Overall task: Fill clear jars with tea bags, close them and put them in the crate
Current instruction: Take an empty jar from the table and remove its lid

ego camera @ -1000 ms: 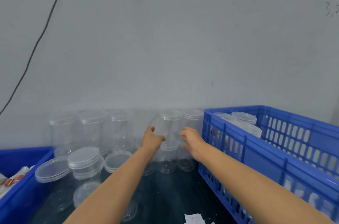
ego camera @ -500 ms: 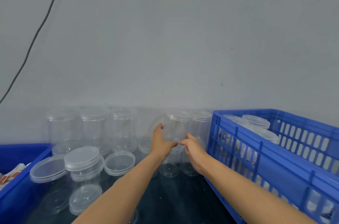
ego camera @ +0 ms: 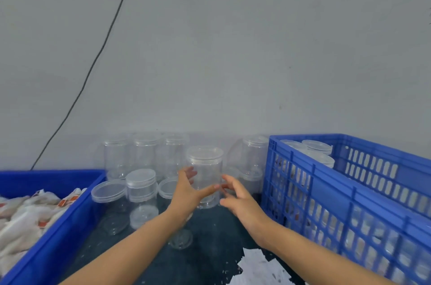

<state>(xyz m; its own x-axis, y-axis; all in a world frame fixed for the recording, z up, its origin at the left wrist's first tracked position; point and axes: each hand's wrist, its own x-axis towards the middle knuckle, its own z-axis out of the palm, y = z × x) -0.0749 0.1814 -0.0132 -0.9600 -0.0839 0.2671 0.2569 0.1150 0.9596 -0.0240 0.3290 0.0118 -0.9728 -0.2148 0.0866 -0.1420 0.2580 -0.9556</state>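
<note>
Room: dark table (ego camera: 210, 261) strip hemmed by tea-bag bin (ego camera: 58, 233) on the left, crate (ego camera: 326, 214) on the right, jar rows (ego camera: 144, 156) at the wall | Hands: lidded clear jar (ego camera: 205, 175) is clasped upright by left hand (ego camera: 186, 193), fingers wrapped; right hand (ego camera: 240, 200) is spread beside it, contact unclear | Writing: none legible on paper scraps (ego camera: 258, 268)

so the left hand (ego camera: 186, 193) has got a lidded clear jar (ego camera: 205, 175) off the back row now, holding it up in front of the others, closer than it stood a second ago. right hand (ego camera: 238, 196) has opened up, fingers spread, just beside the jar on the blue crate (ego camera: 326, 193) side
</note>
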